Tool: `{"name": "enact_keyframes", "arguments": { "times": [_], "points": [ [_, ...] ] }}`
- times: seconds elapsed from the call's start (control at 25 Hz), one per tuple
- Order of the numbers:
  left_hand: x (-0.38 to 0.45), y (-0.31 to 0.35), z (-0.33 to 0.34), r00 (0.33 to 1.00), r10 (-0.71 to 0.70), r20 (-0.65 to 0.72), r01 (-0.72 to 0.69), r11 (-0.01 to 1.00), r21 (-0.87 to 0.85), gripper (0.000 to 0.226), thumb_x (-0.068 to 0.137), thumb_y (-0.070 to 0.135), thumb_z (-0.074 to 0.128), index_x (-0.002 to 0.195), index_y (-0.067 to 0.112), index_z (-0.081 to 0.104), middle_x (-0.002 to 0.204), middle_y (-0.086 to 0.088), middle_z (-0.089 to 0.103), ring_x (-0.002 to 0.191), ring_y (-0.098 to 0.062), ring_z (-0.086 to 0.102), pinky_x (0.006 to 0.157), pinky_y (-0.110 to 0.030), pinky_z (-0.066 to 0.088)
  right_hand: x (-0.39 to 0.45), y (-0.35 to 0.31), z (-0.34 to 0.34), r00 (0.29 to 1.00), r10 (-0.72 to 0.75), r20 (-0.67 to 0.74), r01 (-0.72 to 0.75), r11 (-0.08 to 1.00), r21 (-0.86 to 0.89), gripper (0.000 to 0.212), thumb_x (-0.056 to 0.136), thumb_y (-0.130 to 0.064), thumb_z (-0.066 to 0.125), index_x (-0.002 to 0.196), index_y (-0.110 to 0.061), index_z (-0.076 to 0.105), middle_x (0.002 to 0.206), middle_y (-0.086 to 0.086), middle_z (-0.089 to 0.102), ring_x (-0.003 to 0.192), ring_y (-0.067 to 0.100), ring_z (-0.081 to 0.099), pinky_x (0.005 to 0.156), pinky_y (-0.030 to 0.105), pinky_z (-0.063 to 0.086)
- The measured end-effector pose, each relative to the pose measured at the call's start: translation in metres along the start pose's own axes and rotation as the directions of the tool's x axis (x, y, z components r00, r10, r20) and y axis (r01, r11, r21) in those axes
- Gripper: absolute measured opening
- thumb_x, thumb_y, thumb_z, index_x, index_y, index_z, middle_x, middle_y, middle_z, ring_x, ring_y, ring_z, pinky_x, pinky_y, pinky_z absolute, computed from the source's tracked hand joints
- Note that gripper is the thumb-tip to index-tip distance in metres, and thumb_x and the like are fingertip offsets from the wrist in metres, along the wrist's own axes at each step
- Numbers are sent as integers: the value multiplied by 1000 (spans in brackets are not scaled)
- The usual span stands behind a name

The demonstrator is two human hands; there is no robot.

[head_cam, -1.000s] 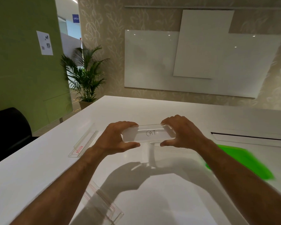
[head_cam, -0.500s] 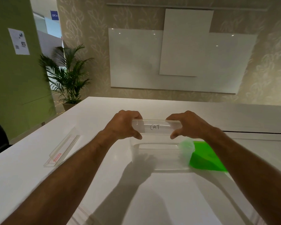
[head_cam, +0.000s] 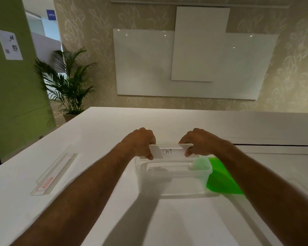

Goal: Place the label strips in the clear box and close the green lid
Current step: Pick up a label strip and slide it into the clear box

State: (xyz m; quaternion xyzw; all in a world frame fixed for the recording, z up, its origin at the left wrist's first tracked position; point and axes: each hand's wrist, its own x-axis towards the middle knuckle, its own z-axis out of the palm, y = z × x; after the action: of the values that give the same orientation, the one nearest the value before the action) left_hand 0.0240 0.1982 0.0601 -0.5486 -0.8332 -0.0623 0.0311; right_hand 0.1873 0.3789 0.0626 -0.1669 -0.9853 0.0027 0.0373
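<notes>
A clear label strip marked "CAT" is held by both ends, level, just above the far rim of the clear box. My left hand pinches its left end and my right hand pinches its right end. The box stands open on the white table, and I cannot see anything lying in it. The green lid lies flat on the table against the box's right side, partly behind my right forearm. A second clear label strip with a red mark lies on the table to the left.
The white table runs to a far edge below a wall with whiteboards. A dark slot crosses the table at the right. A potted palm and a green wall stand at the left.
Both hands have carried the "CAT" strip to the right and lowered it toward the box's far rim. The camera has turned right, so the box and lid now lie central.
</notes>
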Motion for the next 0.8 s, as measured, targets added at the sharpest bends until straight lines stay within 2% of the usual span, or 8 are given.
{"name": "enact_keyframes", "arguments": {
  "times": [0.12,0.28,0.44,0.8],
  "points": [
    [7,2,11,997,-11,78,7,999,51,53,67,35,87,114,19,68,112,-3,65,96,-22,62,79,-32,53,10,0,11,997,23,69,-21,999,-29,47,74,-30,80,119,-26,67,119,1,66,109,23,57,84,29,44],
    [14,5,27,989,-24,149,10,995,97,49,67,32,87,110,16,68,110,-5,64,87,-21,59,70,-31,47,17,-4,25,989,41,145,-29,996,-83,48,75,-29,80,120,-25,65,119,3,61,108,24,56,79,29,41],
    [22,8,37,977,-42,207,15,991,131,54,66,30,89,112,15,66,113,-6,63,99,-26,63,72,-31,47,23,-7,36,974,83,210,-60,992,-113,51,76,-26,80,123,-22,61,123,6,55,110,26,56,82,31,42],
    [29,12,51,961,-44,272,-14,978,209,60,64,28,91,115,15,63,116,-7,63,99,-27,64,70,-32,43,28,-11,54,954,112,277,-80,989,-125,55,76,-23,80,126,-20,57,127,8,53,113,27,55,78,28,38]
  ]
}}
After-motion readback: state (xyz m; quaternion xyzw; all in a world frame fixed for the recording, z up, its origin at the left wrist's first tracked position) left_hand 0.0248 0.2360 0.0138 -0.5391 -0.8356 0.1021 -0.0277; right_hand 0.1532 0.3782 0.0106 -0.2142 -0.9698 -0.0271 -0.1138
